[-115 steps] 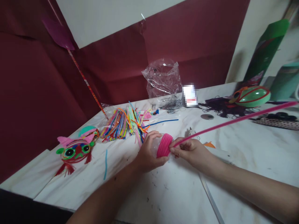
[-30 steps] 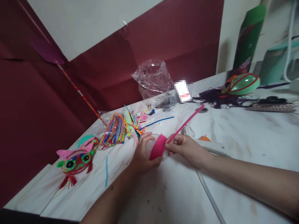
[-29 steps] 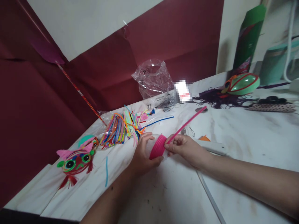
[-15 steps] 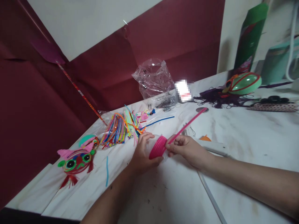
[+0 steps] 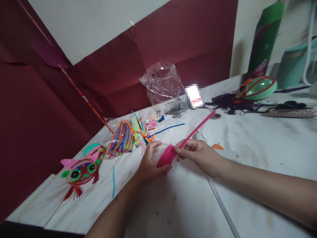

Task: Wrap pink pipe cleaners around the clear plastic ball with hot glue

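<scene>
Pink coil [image 5: 166, 155] of wound pipe cleaner sat at the centre of the view, wrapped around a clear rounded form and held just above the marble table [image 5: 260, 145]. The left hand [image 5: 148, 162] cupped this form from the near side, fingers curled closed about it, thumb beneath the coil. The right hand [image 5: 198, 155] met the coil from the right, thumb and forefinger pinched narrow on the pink pipe cleaner [image 5: 198, 126] where it joined the winding; the free length of the stem ran up and to the right, ending near a small dark disc [image 5: 217, 116] on the table.

Behind the left hand lay a bundle of multicoloured pipe cleaners [image 5: 128, 134], partly in a clear wrapper, with a single blue stem [image 5: 170, 127] beside it. A light blue stem [image 5: 113, 177] lay alone nearer the table edge. At the left edge rested a finished fish figure [image 5: 79, 170] with large eyes and pink ears. A crumpled clear plastic bag [image 5: 162, 82] stood at the back against the maroon paper backdrop [image 5: 37, 109]. Farther right were a tangle of dark purple threads [image 5: 230, 104], a green egg-shaped figure [image 5: 259, 87] and a dotted pouch [image 5: 289, 113]. An orange scrap [image 5: 217, 145] showed just behind the right hand.
</scene>
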`<state>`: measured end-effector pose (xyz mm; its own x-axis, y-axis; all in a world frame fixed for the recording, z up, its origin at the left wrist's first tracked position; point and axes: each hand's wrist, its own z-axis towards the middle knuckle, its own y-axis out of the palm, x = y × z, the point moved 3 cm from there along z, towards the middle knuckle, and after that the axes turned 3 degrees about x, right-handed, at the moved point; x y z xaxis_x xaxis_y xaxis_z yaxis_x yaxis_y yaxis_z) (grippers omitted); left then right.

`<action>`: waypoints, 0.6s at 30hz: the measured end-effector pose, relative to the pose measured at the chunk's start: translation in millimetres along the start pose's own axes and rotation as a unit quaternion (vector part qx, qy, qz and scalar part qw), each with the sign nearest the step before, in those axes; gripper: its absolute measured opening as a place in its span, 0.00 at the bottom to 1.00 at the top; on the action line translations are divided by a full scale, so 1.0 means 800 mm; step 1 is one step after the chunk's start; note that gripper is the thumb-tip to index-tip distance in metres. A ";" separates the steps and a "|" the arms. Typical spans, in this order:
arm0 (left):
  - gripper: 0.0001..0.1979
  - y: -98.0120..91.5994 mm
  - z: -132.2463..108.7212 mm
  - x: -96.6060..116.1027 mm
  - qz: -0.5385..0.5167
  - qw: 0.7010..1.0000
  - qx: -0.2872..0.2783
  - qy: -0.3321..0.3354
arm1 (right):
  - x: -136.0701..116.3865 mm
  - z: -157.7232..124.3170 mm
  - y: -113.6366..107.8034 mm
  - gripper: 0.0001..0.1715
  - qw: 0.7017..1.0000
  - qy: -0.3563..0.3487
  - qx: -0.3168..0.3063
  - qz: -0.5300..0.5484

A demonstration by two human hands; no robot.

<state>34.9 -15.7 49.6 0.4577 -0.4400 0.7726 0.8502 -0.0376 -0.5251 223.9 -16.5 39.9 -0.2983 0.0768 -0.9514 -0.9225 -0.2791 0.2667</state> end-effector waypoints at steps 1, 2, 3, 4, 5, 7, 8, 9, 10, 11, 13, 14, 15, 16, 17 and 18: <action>0.36 -0.001 0.001 0.000 -0.006 1.000 -0.006 -0.012 | -0.005 -0.001 0.001 0.20 1.000 -0.004 -0.004 -0.003; 0.37 -0.002 0.002 0.000 -0.013 1.000 -0.011 -0.025 | -0.009 -0.001 0.001 0.20 1.000 -0.008 -0.007 -0.007; 0.37 -0.004 0.003 -0.001 -0.023 0.999 -0.016 -0.039 | -0.012 -0.002 0.002 0.20 1.000 -0.014 -0.008 -0.014; 0.37 -0.005 0.005 -0.004 -0.036 0.998 -0.019 -0.053 | -0.015 -0.002 0.002 0.20 0.999 -0.023 -0.006 -0.026; 0.37 -0.007 0.006 -0.007 -0.052 0.996 -0.021 -0.067 | -0.019 -0.002 0.002 0.21 0.998 -0.035 -0.001 -0.043; 0.38 -0.009 0.009 -0.015 -0.093 0.991 -0.022 -0.090 | -0.026 -0.003 -0.003 0.21 0.993 -0.066 0.018 -0.093; 0.38 -0.010 0.011 -0.019 -0.115 0.988 -0.023 -0.098 | -0.031 -0.003 -0.008 0.21 0.988 -0.084 0.030 -0.129; 0.39 -0.010 0.012 -0.023 -0.138 0.985 -0.021 -0.105 | -0.038 -0.002 -0.014 0.20 0.978 -0.101 0.038 -0.178; 0.39 -0.010 0.013 -0.027 -0.160 0.981 -0.016 -0.111 | -0.045 -0.002 -0.021 0.19 0.961 -0.119 0.040 -0.246; 0.39 -0.011 0.015 -0.029 -0.181 0.976 -0.006 -0.119 | -0.052 -0.001 -0.027 0.18 0.932 -0.136 0.033 -0.335; 0.38 -0.010 0.016 -0.032 -0.220 0.965 0.024 -0.142 | -0.062 0.001 -0.039 0.15 0.808 -0.135 -0.023 -0.572; 0.37 -0.010 0.016 -0.033 -0.240 0.957 0.039 -0.156 | -0.063 0.003 -0.047 0.13 0.730 -0.102 -0.052 -0.673; 0.36 -0.009 0.016 -0.034 -0.262 0.949 0.050 -0.169 | -0.063 0.004 -0.055 0.13 0.667 -0.058 -0.077 -0.739; 0.35 -0.008 0.015 -0.035 -0.282 0.941 0.055 -0.178 | -0.063 0.006 -0.062 0.13 0.626 -0.025 -0.091 -0.774; 0.35 -0.006 0.015 -0.036 -0.300 0.935 0.057 -0.181 | -0.062 0.007 -0.067 0.14 0.605 0.003 -0.101 -0.790; 0.35 -0.005 0.015 -0.038 -0.314 0.931 0.057 -0.177 | -0.060 0.008 -0.070 0.16 0.600 0.018 -0.106 -0.792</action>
<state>20.4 8.4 32.3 -0.0984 -0.0390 0.9944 0.9920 -0.0838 0.0949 288.6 1.5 71.4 0.9219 0.3873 0.0117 0.0118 0.0020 -0.9999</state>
